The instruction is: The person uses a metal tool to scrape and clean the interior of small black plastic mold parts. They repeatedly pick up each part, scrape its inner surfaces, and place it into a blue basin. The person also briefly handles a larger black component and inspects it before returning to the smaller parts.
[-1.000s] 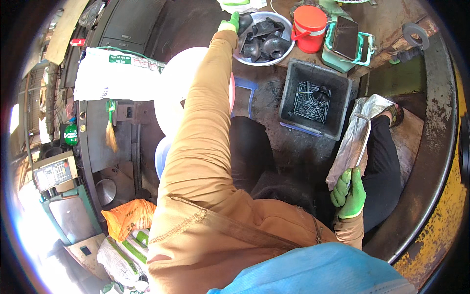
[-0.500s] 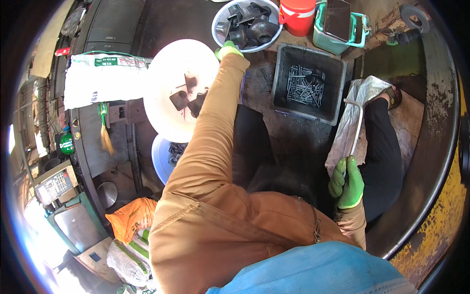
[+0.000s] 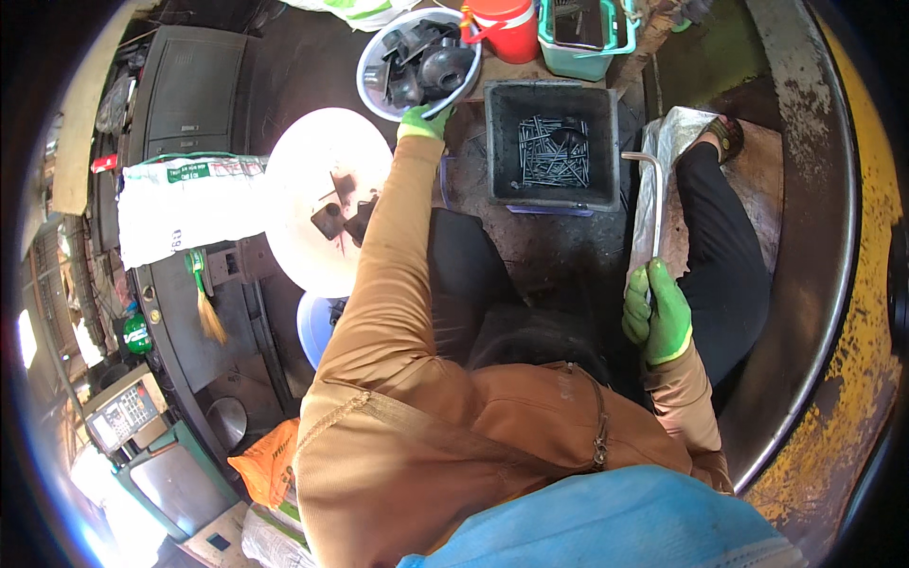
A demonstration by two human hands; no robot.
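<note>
My left hand (image 3: 426,123), in a green glove, is at the near rim of a pale basin (image 3: 367,98) heaped with black, cup-like parts (image 3: 445,68). Its fingertips are partly hidden, so whether they grip anything is unclear. Below and left of it, dark angular pieces (image 3: 328,221) lie on a white round surface (image 3: 312,151). On the right, my gloved right hand (image 3: 661,312) is closed around the lower end of a long L-shaped hex key (image 3: 658,213). The key stands upward, its bent end pointing left.
A black crate (image 3: 505,142) holds many long metal bolts (image 3: 554,156). Behind it are a red jug (image 3: 511,28) and a green box (image 3: 573,62). A blue basin (image 3: 312,327) sits partly under the white surface. A metal edge (image 3: 816,379) curves along the right.
My left hand has shifted rightward along the basin's near rim. The right hand still holds the hex key upward. The whole view has turned slightly.
</note>
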